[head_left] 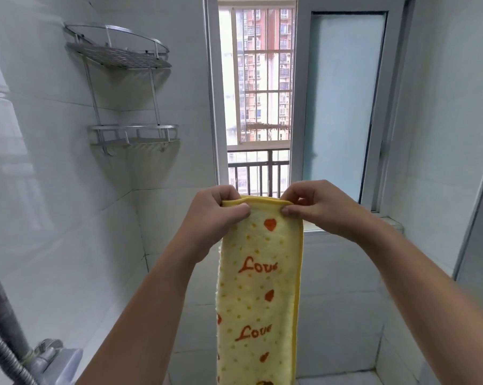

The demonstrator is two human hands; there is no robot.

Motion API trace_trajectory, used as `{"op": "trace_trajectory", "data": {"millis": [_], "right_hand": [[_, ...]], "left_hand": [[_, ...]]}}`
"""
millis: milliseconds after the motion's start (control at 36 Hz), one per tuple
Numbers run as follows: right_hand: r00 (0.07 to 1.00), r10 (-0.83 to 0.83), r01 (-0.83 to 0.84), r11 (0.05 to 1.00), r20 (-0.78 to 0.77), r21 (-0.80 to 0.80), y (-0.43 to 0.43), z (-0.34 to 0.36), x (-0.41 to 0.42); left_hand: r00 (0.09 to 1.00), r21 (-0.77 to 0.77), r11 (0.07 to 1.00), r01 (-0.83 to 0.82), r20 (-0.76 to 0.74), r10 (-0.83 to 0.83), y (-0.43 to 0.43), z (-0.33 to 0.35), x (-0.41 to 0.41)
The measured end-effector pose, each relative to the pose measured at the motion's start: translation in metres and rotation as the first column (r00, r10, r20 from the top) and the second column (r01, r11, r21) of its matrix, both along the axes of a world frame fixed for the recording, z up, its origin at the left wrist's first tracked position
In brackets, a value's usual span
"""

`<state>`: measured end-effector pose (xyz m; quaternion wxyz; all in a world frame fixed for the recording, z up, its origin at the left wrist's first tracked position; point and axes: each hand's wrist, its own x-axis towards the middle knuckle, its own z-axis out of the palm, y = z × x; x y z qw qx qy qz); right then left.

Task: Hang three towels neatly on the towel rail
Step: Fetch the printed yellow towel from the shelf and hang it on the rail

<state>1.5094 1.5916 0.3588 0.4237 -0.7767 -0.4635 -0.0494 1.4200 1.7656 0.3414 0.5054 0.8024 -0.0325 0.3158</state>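
A yellow towel (pixel 258 290) with orange hearts and the word "Love" hangs lengthwise in front of me, folded into a narrow strip, its lower end running out of the frame. My left hand (pixel 216 215) pinches its top left corner. My right hand (pixel 315 209) pinches its top right corner. Both hands hold the top edge level at about chest height, in front of the window. No towel rail and no other towel is in view.
A two-tier metal corner shelf (pixel 129 90) is fixed to the tiled wall at the upper left. A barred window (pixel 259 93) with a frosted pane (pixel 343 98) stands straight ahead above a sill. A shower hose and tap (pixel 21 354) sit at the lower left.
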Motion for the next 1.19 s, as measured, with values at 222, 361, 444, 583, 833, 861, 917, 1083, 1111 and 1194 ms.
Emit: {"op": "trace_trajectory", "data": {"millis": [222, 361, 444, 583, 833, 861, 917, 1083, 1111, 1194], "right_hand": [[0.992, -0.065, 0.074, 0.994, -0.105, 0.082, 0.007, -0.002, 0.0], [0.991, -0.102, 0.111, 0.989, -0.092, 0.099, 0.01, 0.0, -0.002], [0.991, -0.105, 0.114, 0.988, -0.089, 0.108, 0.01, 0.001, -0.004], [0.989, -0.069, 0.088, 0.984, -0.128, 0.154, 0.01, 0.001, -0.005], [0.964, 0.09, 0.015, 0.922, -0.25, 0.388, 0.01, -0.018, -0.008], [0.961, 0.103, 0.015, 0.908, -0.258, 0.419, 0.01, -0.02, -0.009], [0.951, 0.145, 0.002, 0.88, -0.273, 0.475, 0.009, -0.022, -0.01], [0.948, 0.175, -0.008, 0.849, -0.266, 0.528, 0.007, -0.029, -0.014], [0.954, 0.16, -0.004, 0.851, -0.254, 0.525, 0.006, -0.029, -0.014], [0.97, 0.134, -0.017, 0.867, -0.201, 0.497, 0.004, -0.029, -0.016]], "left_hand": [[0.999, -0.013, 0.999, 0.037, -0.012, -0.037, 0.004, -0.001, -0.005], [0.998, -0.039, 0.998, 0.056, -0.028, -0.057, 0.004, 0.001, -0.009], [0.997, -0.076, 0.994, 0.075, -0.029, -0.077, 0.005, 0.001, -0.009], [0.987, -0.136, 0.98, 0.144, -0.05, -0.152, 0.007, 0.003, -0.011], [0.952, -0.327, 0.904, 0.276, -0.035, -0.304, -0.002, 0.002, -0.012], [0.952, -0.329, 0.902, 0.28, -0.026, -0.305, -0.004, 0.002, -0.011], [0.946, -0.355, 0.884, 0.305, 0.004, -0.325, -0.009, 0.002, -0.01], [0.96, -0.452, 0.847, 0.279, 0.125, -0.249, -0.02, -0.001, -0.006], [0.964, -0.463, 0.845, 0.267, 0.139, -0.228, -0.02, -0.001, -0.005], [0.961, -0.494, 0.825, 0.274, 0.181, -0.211, -0.023, 0.0, -0.004]]}}
